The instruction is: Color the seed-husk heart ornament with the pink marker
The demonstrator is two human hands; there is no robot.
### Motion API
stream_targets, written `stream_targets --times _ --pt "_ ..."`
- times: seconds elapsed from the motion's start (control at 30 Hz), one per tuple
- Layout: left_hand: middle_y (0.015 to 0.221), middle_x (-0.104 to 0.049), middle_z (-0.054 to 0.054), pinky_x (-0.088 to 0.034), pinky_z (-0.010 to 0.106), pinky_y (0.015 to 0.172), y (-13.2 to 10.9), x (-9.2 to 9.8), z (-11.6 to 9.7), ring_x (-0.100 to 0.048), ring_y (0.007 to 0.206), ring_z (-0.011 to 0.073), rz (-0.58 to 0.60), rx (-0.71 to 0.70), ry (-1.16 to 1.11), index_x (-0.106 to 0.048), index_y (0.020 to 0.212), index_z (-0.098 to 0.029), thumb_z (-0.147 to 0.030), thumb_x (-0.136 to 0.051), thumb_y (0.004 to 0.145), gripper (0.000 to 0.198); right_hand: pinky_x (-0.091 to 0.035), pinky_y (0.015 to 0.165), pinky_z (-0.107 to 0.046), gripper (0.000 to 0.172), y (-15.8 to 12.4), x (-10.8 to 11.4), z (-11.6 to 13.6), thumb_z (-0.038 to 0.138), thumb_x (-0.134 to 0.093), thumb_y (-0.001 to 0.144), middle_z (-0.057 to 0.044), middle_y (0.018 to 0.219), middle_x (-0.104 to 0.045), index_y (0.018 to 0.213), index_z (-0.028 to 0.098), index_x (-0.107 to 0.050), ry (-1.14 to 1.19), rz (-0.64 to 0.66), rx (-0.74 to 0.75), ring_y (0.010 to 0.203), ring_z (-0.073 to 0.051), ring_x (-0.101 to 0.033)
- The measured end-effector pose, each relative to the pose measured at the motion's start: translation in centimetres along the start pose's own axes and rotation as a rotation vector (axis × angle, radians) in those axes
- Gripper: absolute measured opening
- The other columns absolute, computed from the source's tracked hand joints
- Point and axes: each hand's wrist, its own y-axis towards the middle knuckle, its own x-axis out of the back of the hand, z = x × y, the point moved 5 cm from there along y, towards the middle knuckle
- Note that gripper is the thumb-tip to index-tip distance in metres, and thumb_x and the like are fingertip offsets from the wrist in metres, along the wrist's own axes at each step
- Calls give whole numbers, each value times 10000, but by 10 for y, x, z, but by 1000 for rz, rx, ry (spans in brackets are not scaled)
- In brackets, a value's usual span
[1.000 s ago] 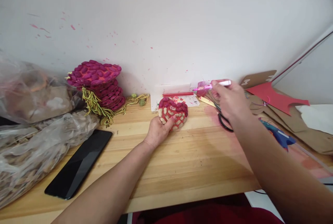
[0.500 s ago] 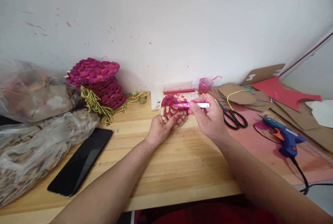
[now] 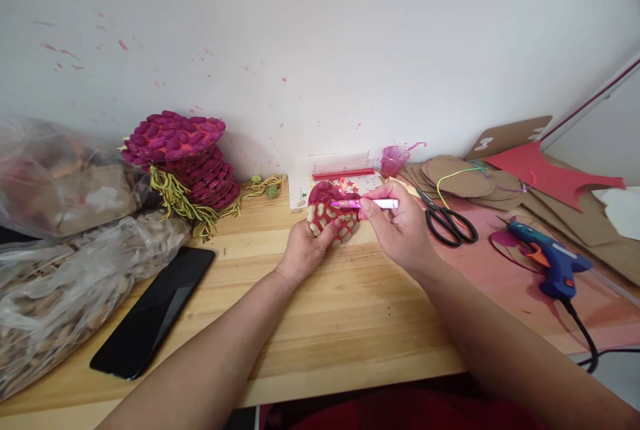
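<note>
My left hand [image 3: 309,248] grips the near left edge of a round red disc [image 3: 344,230] covered with peanut shells, thumb on top. Shells at the disc's far side are painted magenta; the nearer ones are bare tan. Between the fingers and thumb of my right hand [image 3: 400,225] is a slim paintbrush [image 3: 384,203] with a white handle end and a pink-smeared front. Its tip meets the shells near the border of the painted part. Behind the disc lies a white sheet [image 3: 299,191] dotted with star shapes, partly hidden by the disc.
At left are a stack of magenta shell-covered discs [image 3: 175,137] with yarn, plastic bags [image 3: 65,297] and a black phone [image 3: 153,313]. To the right lie a pink-stained cup [image 3: 394,161], scissors [image 3: 450,225], cardboard discs [image 3: 457,178], red paper [image 3: 543,170] and a corded glue gun [image 3: 557,260].
The brush tip has shifted slightly left over the shells, with my right hand following. My left hand keeps its grip on the disc. The whole view has moved a little.
</note>
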Motion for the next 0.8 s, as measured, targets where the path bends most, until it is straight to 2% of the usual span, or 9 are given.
stream_targets --times 0.1,0.27,0.43,0.53,0.63,0.8 --pt "1071 -802 66 -553 332 947 0 0 3 -736 1026 252 1 -7 -9 -788 1012 -178 -500 -633 893 377 -484 653 -311 170 0 2 0 398 -643 941 12 755 -656 898 249 -573 -48 -23 0 686 -161 -625" --pt "1055 -805 52 -551 309 933 -1 0 4 -733 1015 242 5 -15 2 -786 1002 -186 -500 -636 895 364 -488 660 -300 149 -1 3 5 377 -649 942 11 780 -661 929 246 -580 8 -23 21 709 -154 -632" --pt "1000 -808 59 -551 299 899 -1 0 4 -731 972 231 6 -17 7 -783 986 -171 -510 -640 891 380 -475 646 -296 137 -1 4 8 350 -647 942 9 761 -654 900 236 -585 -84 -42 50 694 -150 -620" --pt "973 -806 66 -551 294 874 -1 0 5 -726 938 221 10 -15 30 -782 965 -158 -528 -638 887 405 -479 642 -294 155 0 5 5 358 -660 935 13 750 -656 898 235 -574 -26 -75 37 680 -149 -622" --pt "972 -804 71 -550 292 850 -1 -1 6 -722 886 208 12 -24 35 -782 965 -153 -522 -636 893 403 -490 643 -288 157 0 3 4 363 -667 932 10 760 -666 922 230 -584 34 -42 39 691 -147 -638" --pt "1008 -804 76 -546 309 883 0 -1 7 -728 919 222 4 -19 13 -784 1014 -156 -501 -650 891 390 -475 624 -288 167 0 5 2 369 -661 931 7 750 -659 900 225 -583 -19 -59 14 674 -147 -628"
